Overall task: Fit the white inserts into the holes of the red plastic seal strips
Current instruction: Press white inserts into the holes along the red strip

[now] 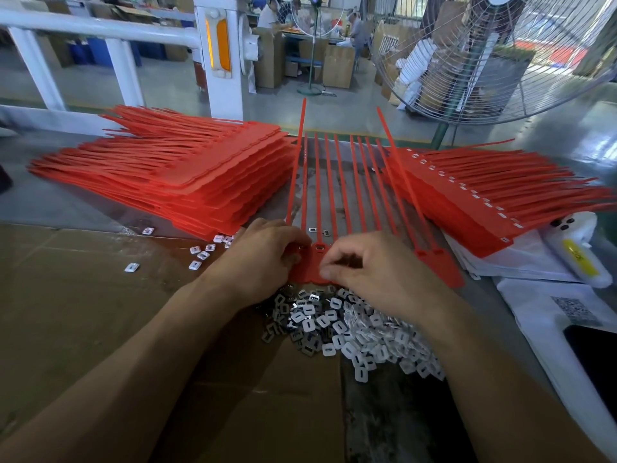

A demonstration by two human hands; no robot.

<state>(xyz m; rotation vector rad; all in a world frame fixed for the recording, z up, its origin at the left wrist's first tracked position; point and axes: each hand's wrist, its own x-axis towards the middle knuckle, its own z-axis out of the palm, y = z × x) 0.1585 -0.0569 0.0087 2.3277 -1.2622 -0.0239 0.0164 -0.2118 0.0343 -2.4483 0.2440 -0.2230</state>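
Currently both hands, left (263, 253) and right (364, 265), pinch the strip (309, 267) head; inserts (347, 329) lie just near, right hand closer.

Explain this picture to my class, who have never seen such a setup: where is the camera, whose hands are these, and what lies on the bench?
There is one picture, from a camera worn on a person's head, looking down at their own hands. The left hand and right hand both rest on the flat end of a comb-like red plastic seal strip, fingers curled at its holes. Below lies a heap of small white square inserts. Stacks of red strips lie left and right.
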